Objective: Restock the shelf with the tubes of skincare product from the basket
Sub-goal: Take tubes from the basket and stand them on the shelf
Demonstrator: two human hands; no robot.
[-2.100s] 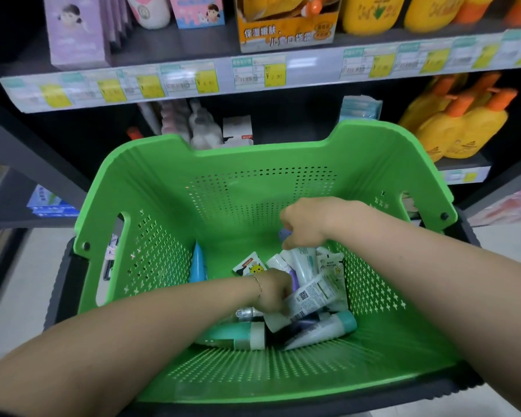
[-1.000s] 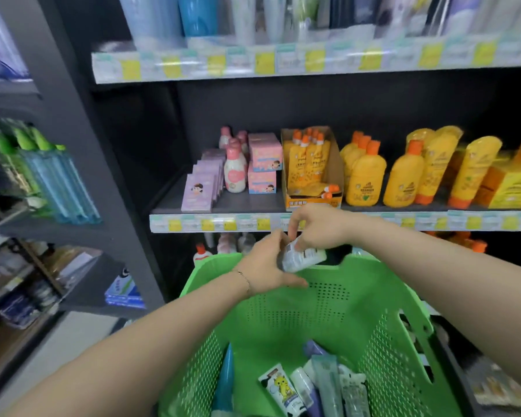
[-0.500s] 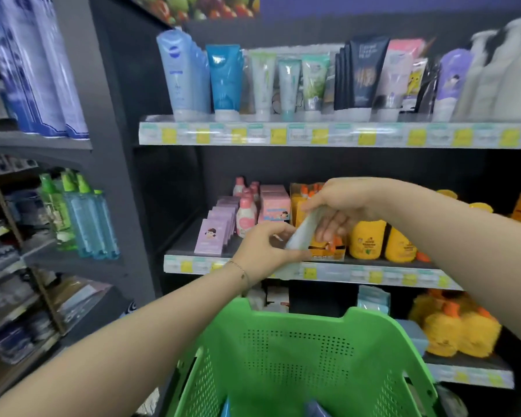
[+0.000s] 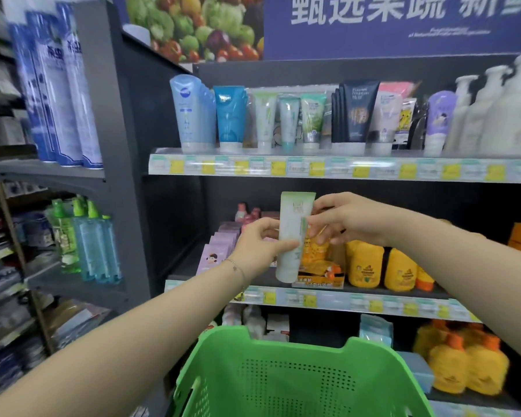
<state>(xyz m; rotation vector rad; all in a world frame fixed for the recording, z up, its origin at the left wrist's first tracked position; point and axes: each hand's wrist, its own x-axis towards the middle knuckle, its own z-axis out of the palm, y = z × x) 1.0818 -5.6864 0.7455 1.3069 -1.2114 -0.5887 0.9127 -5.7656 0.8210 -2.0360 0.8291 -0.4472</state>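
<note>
**One tube, two hands**

The left hand [image 4: 262, 248] pinches the lower half of one pale green tube [image 4: 294, 236], upright, cap down. The right hand [image 4: 349, 219] has its grip pinched on the upper edge. There is open air above, up to the top shelf [image 4: 313, 168], its crowded row blurred. One green basket [image 4: 283, 356] sits below, cut off, contents hidden.

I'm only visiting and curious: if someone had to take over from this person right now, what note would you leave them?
Left hand: grips the tube low down.
Right hand: pinches its upper part.
Tube: upright, cap down, in the air, higher than the basket and below the top shelf, where other tubes stand.
Done: one tube is out of the basket.
To do: stand it on the top shelf, probably beside the similar pale green tube; then check the basket, whose inside is out of view.
</note>
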